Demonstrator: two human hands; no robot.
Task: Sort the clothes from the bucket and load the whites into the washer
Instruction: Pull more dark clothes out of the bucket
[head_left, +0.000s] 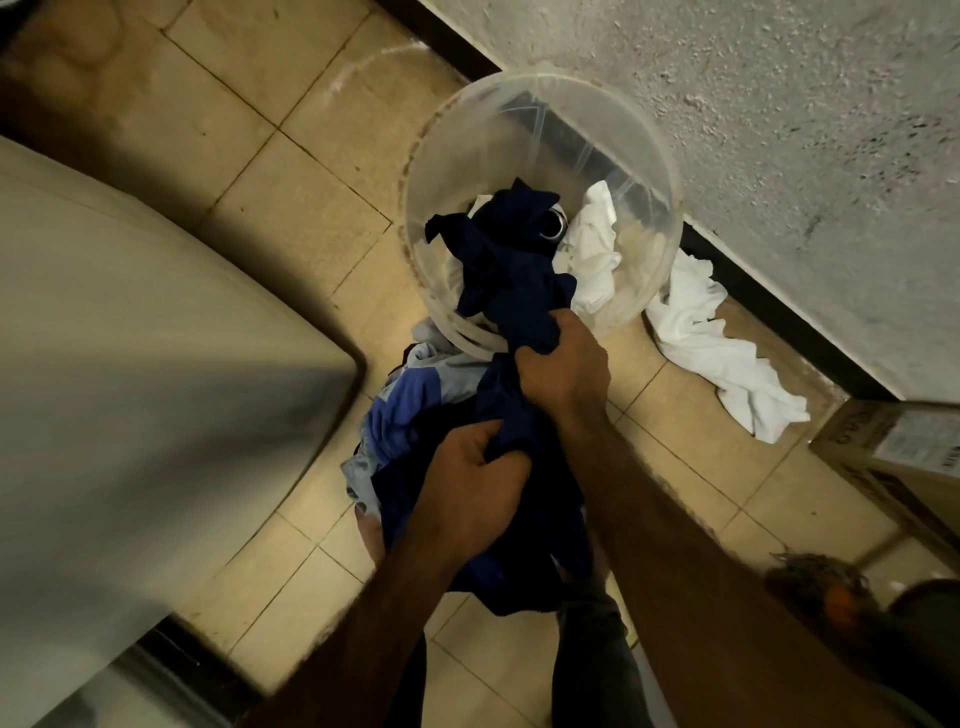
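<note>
Head view: left hand (467, 488) and right hand (563, 364) both clench a navy garment (514, 270) trailing over the near rim of the bucket (467, 130), seemingly to clear it off the whites (592, 249) inside.

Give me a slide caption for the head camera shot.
Left hand and right hand grip a navy garment trailing from the clear bucket; a white garment lies on the floor beside it.

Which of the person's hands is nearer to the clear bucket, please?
Right. The right hand grips the navy garment just beside the bucket; the left hand holds it lower, farther away.
</note>
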